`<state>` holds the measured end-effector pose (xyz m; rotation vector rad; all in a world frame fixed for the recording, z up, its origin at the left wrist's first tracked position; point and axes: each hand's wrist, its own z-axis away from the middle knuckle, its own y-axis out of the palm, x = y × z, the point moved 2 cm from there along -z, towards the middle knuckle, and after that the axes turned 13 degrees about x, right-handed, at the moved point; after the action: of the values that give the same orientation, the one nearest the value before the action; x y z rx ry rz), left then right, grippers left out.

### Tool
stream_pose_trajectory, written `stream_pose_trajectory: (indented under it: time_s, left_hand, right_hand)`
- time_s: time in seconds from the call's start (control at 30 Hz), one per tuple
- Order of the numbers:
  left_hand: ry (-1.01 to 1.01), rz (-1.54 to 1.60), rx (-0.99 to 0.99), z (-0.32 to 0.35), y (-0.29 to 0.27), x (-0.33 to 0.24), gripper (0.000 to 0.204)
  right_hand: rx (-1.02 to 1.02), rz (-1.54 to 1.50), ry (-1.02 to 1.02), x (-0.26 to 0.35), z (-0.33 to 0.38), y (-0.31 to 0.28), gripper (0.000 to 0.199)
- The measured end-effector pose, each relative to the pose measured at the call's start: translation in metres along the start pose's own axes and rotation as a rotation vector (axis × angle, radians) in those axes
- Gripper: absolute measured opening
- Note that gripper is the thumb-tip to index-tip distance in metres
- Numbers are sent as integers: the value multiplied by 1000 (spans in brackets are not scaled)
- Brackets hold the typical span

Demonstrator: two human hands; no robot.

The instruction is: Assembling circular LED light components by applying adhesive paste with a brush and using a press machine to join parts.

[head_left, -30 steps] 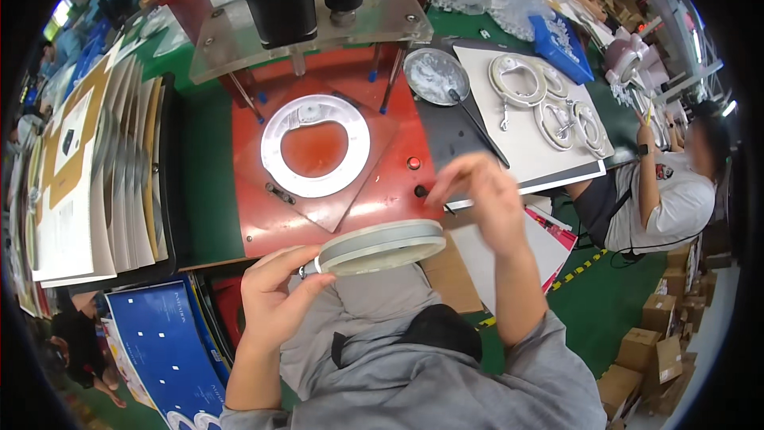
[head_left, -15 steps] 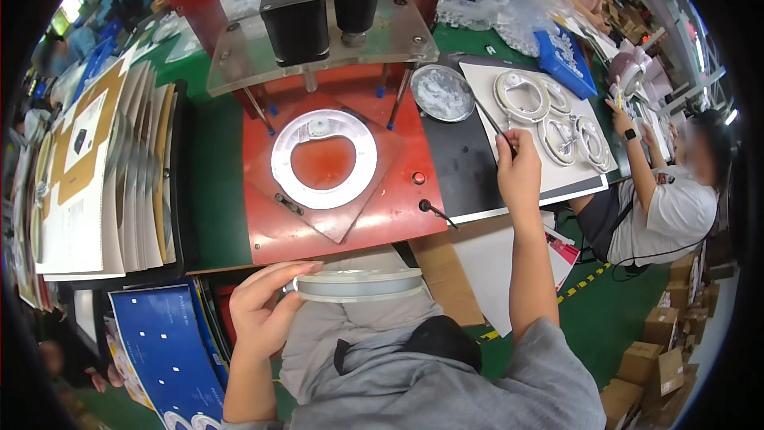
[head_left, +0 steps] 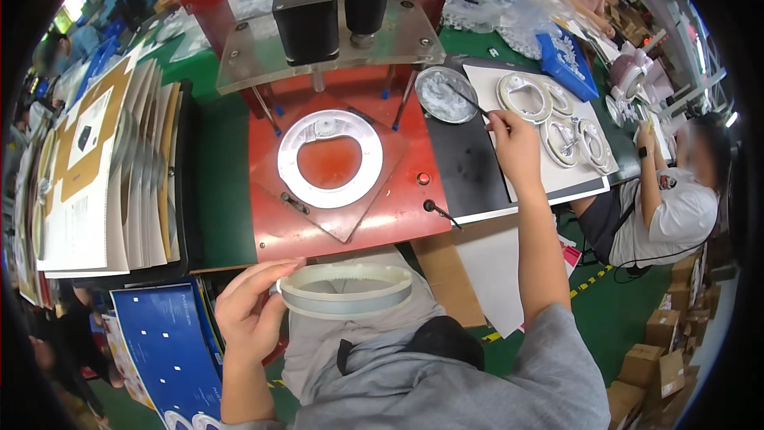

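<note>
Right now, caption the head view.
Left hand holding pale round ring, right hand holding thin black stick at round silver dish.

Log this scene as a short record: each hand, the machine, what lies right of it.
Left hand: grips a pale hoop-shaped part by its left edge
Right hand: holds a thin dark stick, far end at a round dish
Red machine: white ring lies on its base
Right of machine: the dish, holding white substance; pale board bearing several smaller rings

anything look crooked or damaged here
The square plate looks askew: it sits cornerwise on the red press bed, perhaps deliberately. The round frame in the left hand shows no obvious damage.
</note>
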<state>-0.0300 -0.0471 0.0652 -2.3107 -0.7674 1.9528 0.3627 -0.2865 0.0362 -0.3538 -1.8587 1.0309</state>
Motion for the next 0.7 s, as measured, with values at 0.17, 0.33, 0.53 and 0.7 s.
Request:
stream_pose_trajectory:
  time_s: [0.17, 0.33, 0.53, 0.7]
  left_hand:
    - [157, -222, -33, -9, -18, -13, 37]
    - [344, -310, -61, -35, -27, -31, 34]
    - [507, -222, -32, -50, -23, -44, 40]
    - [491, -186, -39, -40, -22, -40, 42]
  right_hand:
    - [78, -530, 151, 9, 22, -18, 29]
    - [325, -968, 81, 33, 76, -33, 29]
    - [533, -975, -181, 72, 114, -32, 28]
    - [543, -653, -405, 117, 113, -36, 22]
